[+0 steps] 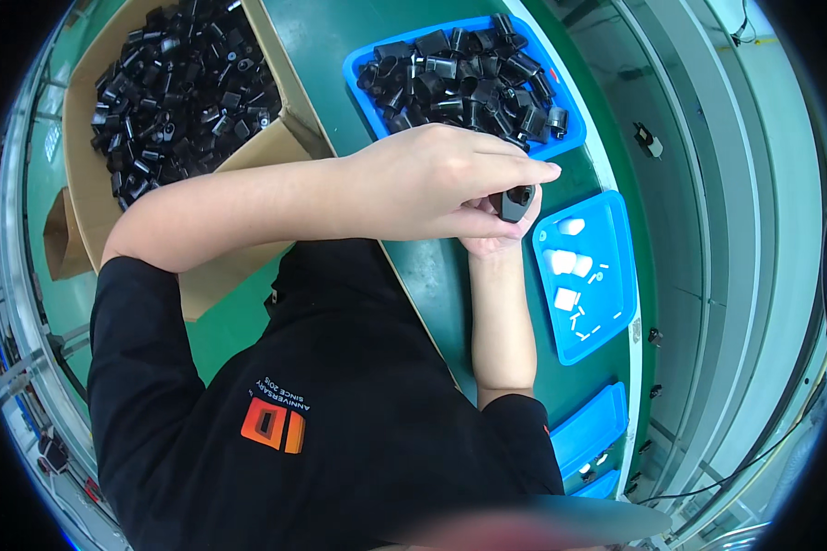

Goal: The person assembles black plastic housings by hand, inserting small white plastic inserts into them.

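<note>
- Left hand (436,179) bent across the front of the body, fingers curled and thumb drawn in, closed around a small black plastic part (513,209) with a dark round hollow in its visible end.
- Right hand (527,220) behind and beneath the left one, mostly hidden by it; some of its palm shows close to the part, but I cannot tell how far its fingers are open or whether they grip.
- That part sits between the two hands, just below the near edge of a blue rectangular plastic tray (576,121) heaped with glossy black plastic pieces (469,78).
- Writing: small pale lettering (285,395) beside an orange square emblem (265,424) on the person's black short-sleeved shirt (368,367); a small red mark (553,75) on the tray's right side, too small to read.
- Right of the hands, a second, lighter blue plastic tray (608,243) holds white blocky pieces (560,262) and thin white slivers (583,335).
- Upper left, an open brown cardboard box (266,151) full of small black parts (188,87), beside the dark green tabletop (423,275).
</note>
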The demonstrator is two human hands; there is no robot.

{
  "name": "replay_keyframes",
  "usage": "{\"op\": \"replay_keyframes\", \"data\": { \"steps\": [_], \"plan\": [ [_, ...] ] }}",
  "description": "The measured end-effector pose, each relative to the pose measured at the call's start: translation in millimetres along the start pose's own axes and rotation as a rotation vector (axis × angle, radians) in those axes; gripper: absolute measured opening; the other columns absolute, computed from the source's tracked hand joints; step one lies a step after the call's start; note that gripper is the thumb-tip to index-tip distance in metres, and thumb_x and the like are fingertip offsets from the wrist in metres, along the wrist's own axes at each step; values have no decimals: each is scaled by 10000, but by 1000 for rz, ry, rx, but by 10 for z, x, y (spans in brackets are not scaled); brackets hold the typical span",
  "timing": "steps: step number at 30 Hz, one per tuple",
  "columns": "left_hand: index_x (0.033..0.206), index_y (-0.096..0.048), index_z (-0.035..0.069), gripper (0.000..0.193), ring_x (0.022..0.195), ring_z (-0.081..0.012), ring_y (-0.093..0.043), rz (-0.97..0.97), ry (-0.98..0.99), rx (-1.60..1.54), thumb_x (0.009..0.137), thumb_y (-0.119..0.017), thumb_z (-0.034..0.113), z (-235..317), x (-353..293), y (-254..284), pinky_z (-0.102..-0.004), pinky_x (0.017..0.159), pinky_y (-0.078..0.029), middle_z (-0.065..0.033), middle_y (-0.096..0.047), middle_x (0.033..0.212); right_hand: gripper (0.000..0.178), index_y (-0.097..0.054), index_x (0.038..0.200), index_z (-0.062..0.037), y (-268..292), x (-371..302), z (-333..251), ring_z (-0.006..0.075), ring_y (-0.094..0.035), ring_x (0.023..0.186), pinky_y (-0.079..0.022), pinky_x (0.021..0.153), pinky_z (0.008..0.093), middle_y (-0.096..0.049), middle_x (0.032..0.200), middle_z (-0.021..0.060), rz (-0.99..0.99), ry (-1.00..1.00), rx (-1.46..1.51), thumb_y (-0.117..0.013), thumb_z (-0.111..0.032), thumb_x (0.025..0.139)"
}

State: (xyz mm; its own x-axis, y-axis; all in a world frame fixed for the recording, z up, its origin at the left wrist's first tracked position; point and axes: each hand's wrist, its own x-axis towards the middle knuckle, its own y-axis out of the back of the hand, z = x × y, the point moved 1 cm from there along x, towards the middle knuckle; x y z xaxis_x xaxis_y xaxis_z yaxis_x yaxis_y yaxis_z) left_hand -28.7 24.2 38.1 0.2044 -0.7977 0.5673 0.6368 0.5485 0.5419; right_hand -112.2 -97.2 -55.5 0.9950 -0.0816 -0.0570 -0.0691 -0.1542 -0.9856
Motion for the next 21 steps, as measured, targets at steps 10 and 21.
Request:
{"op": "replay_keyframes", "data": {
  "steps": [10,21],
  "plan": [
    [1309,-575,-8,583,884,-278,-697,34,-79,55,822,-769,245,-7,-36,-97,-328,753,-580,-190,-675,1101,467,-591,1031,-102,413,47,-101,227,-689,850,-592,685,340,-664,977,88,-159,-29,-136,-816,-371,721],
    [1273,-580,-56,551,930,-297,-698,29,-103,55,850,-741,258,-56,-49,-135,-342,797,-581,-207,-676,1109,473,-597,1012,-111,356,70,-64,183,-676,788,-567,618,289,-650,922,70,-202,10,-192,-817,-424,734]
  ]
}}
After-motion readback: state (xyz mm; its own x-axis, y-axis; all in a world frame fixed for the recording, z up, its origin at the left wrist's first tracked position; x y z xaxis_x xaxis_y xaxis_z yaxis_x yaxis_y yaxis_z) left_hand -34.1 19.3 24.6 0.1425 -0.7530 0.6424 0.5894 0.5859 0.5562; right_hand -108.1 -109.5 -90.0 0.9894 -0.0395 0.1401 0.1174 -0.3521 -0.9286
